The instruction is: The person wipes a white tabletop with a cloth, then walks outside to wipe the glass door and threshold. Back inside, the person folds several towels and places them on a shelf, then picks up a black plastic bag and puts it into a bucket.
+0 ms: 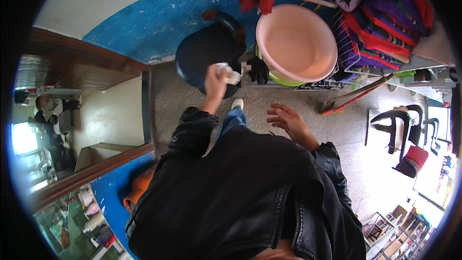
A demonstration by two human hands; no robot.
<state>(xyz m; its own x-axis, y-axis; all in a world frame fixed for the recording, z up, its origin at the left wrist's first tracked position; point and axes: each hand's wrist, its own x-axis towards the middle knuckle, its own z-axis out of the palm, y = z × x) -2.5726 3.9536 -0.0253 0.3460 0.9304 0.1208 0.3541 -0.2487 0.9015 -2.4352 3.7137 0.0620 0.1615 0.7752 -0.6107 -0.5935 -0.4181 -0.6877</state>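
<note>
My left hand (215, 88) grips a crumpled white cloth or wad of paper (228, 74), which looks slightly blurred. It is above the front of a dark chair (204, 48) standing against the blue wall. Lower and to the right, my right hand (290, 124) is held over the speckled floor with its fingers apart and nothing in it. Beyond it, a large pink plastic basin (294, 43) rests on top of a green-rimmed one (288, 81). A black cloth-like item (258, 70) hangs beside the basins, near the white wad.
Folded red and purple textiles (386, 32) are stacked by a wire rack (352, 56) at right. A long-handled tool (355, 95) leans across the floor there. Black-armed chairs (397, 126) stand farther right. At left is a doorway (148, 108); an orange object (140, 186) sits near my left elbow.
</note>
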